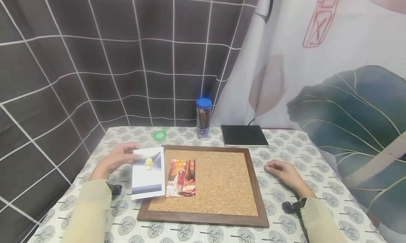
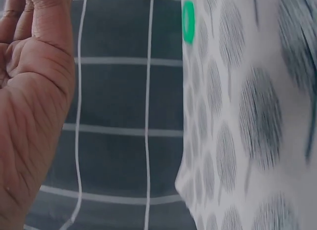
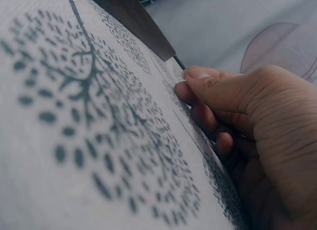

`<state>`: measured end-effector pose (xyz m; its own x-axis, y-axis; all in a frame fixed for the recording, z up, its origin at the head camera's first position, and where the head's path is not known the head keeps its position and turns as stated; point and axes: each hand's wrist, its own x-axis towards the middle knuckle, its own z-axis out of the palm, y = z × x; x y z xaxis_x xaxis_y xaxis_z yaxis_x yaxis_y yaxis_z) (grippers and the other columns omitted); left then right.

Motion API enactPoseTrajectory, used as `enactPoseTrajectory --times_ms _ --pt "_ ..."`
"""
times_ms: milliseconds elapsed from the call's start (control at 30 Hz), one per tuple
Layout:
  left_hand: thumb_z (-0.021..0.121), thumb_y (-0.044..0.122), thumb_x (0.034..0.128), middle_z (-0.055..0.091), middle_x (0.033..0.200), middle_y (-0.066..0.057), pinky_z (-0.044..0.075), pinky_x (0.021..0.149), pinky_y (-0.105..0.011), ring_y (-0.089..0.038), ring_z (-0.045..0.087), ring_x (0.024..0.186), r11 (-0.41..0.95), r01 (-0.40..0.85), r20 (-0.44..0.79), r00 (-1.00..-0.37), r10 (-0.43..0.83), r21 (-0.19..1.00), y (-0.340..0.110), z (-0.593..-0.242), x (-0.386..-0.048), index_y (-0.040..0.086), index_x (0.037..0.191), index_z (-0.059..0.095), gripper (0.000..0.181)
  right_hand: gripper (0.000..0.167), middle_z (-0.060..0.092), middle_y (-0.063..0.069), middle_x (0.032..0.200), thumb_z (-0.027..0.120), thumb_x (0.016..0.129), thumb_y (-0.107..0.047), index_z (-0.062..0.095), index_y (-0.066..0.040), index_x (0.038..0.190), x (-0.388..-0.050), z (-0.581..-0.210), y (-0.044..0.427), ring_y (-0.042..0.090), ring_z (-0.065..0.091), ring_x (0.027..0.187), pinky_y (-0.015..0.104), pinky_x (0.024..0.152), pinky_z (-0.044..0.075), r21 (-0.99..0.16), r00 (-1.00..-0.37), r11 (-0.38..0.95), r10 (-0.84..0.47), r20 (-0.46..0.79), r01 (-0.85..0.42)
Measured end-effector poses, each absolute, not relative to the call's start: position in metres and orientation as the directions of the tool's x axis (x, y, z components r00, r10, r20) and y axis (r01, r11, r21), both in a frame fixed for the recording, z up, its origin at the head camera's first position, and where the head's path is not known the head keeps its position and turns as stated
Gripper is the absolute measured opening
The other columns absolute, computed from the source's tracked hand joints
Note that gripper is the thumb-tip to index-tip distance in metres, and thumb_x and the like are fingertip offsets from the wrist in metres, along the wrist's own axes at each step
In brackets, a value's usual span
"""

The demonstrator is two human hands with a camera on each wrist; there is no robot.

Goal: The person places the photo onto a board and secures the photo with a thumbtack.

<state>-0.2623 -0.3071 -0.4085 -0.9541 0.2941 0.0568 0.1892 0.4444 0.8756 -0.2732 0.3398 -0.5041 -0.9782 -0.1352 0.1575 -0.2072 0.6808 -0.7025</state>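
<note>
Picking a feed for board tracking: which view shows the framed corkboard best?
Head: all four corners of the framed corkboard show, though the held photo covers part of its left edge. Right wrist catches only a corner of its wooden frame; left wrist shows none.

Head view: scene brightly, evenly lit; photo print (image 1: 148, 174) partly washed out by glare; checked curtain (image 1: 123, 58) stretched by lens toward left edge. Wrist views: dimmer; tablecloth (image 2: 247, 116) blurred in left; right hand (image 3: 262, 123) shaded on palm side
</note>
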Motion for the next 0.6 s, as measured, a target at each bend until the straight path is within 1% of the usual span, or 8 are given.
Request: enactPoseTrajectory --times_ms 67,100,133,200,233,367,533,600 --pt "0.077 0.022 0.0874 0.068 0.097 -0.011 0.056 0.082 -0.041 -0.027 0.066 0.089 0.443 0.183 0.034 -0.946 0.322 0.878 -0.294 -0.408 -0.268 0.004 0.120 0.064 0.039 0.026 0.074 0.001 0.107 0.070 0.093 -0.044 0.074 -0.020 0.103 -0.273 -0.504 0.340 0.031 0.064 0.111 0.054 0.101 0.041 -0.704 -0.977 0.678 -0.139 0.160 -0.212" --pt "0.077 0.023 0.0879 0.068 0.104 -0.012 0.056 0.085 -0.043 -0.030 0.066 0.093 0.444 0.183 0.024 -0.940 0.341 0.877 -0.287 -0.407 -0.271 0.004 0.123 0.064 0.042 0.026 0.074 0.001 0.107 0.070 0.093 -0.044 0.074 -0.020 0.103 -0.273 -0.503 0.340 0.031 0.065 0.110 0.054 0.101 0.041 -0.701 -0.976 0.680 -0.140 0.164 -0.215" --pt "0.077 0.026 0.0882 0.068 0.111 -0.011 0.055 0.087 -0.044 -0.030 0.067 0.097 0.449 0.181 0.013 -0.936 0.351 0.875 -0.279 -0.407 -0.274 0.006 0.126 0.063 0.045 0.026 0.074 0.000 0.107 0.070 0.093 -0.043 0.074 -0.020 0.103 -0.273 -0.504 0.340 0.030 0.065 0.110 0.054 0.101 0.041 -0.697 -0.976 0.683 -0.140 0.167 -0.218" --pt "0.076 0.025 0.0892 0.067 0.119 -0.015 0.055 0.090 -0.047 -0.034 0.067 0.102 0.417 0.178 0.000 -0.919 0.393 0.891 -0.263 -0.407 -0.280 0.005 0.129 0.061 0.047 0.025 0.074 0.000 0.106 0.070 0.093 -0.043 0.074 -0.020 0.102 -0.273 -0.504 0.340 0.030 0.065 0.110 0.054 0.101 0.041 -0.694 -0.975 0.685 -0.140 0.172 -0.221" --pt "0.076 0.026 0.0893 0.066 0.122 -0.015 0.055 0.091 -0.047 -0.033 0.066 0.104 0.411 0.178 -0.002 -0.916 0.402 0.894 -0.255 -0.408 -0.283 0.005 0.130 0.060 0.048 0.025 0.074 0.000 0.106 0.070 0.093 -0.043 0.075 -0.020 0.102 -0.273 -0.504 0.341 0.030 0.065 0.109 0.054 0.101 0.042 -0.692 -0.975 0.686 -0.139 0.176 -0.223" --pt "0.078 0.024 0.0872 0.066 0.123 -0.018 0.057 0.088 -0.045 -0.028 0.068 0.099 0.372 0.163 0.001 -0.917 0.400 0.914 -0.218 -0.407 -0.292 0.003 0.129 0.060 0.051 0.026 0.074 0.001 0.106 0.070 0.093 -0.043 0.075 -0.019 0.103 -0.273 -0.504 0.341 0.030 0.066 0.108 0.055 0.101 0.042 -0.695 -0.973 0.682 -0.148 0.178 -0.230" --pt "0.081 0.017 0.0839 0.065 0.123 -0.020 0.061 0.079 -0.039 -0.026 0.071 0.087 0.335 0.123 -0.012 -0.927 0.375 0.934 -0.167 -0.406 -0.299 0.000 0.130 0.060 0.053 0.025 0.074 0.000 0.107 0.070 0.093 -0.043 0.075 -0.020 0.103 -0.274 -0.504 0.340 0.030 0.065 0.110 0.056 0.101 0.041 -0.701 -0.973 0.674 -0.151 0.176 -0.232" --pt "0.081 0.013 0.0830 0.065 0.122 -0.022 0.061 0.077 -0.040 -0.026 0.072 0.081 0.314 0.094 -0.029 -0.930 0.368 0.945 -0.147 -0.406 -0.301 -0.002 0.129 0.061 0.052 0.024 0.074 0.000 0.108 0.070 0.093 -0.042 0.074 -0.020 0.102 -0.273 -0.505 0.339 0.030 0.064 0.110 0.056 0.101 0.041 -0.704 -0.972 0.671 -0.154 0.178 -0.235"
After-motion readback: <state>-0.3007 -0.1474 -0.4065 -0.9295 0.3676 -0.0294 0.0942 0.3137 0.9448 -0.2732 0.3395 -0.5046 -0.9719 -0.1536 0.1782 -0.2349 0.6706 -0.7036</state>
